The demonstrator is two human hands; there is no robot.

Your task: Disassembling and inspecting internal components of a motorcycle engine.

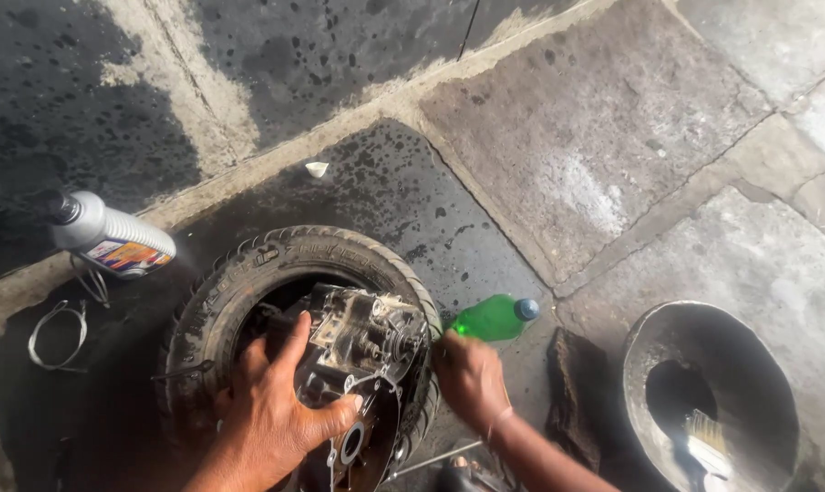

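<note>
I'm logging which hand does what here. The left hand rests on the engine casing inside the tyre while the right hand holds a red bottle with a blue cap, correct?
Not quite: the head view shows the bottle in the right hand is green, not red. The rest holds: blue cap, left hand on the engine casing inside the tyre.

I noted the tyre [239, 273] as matt black rubber, ribbed and dusty. The engine casing [367, 333] inside it was bare cast metal, greasy and dull. The green bottle [490, 319] looked translucent glossy plastic; the grey bottle [112, 239] smooth, satin plastic. The basin [654, 337] was dull, grimy metal. The stone floor [604, 155] was rough, oil-stained dark.
</note>
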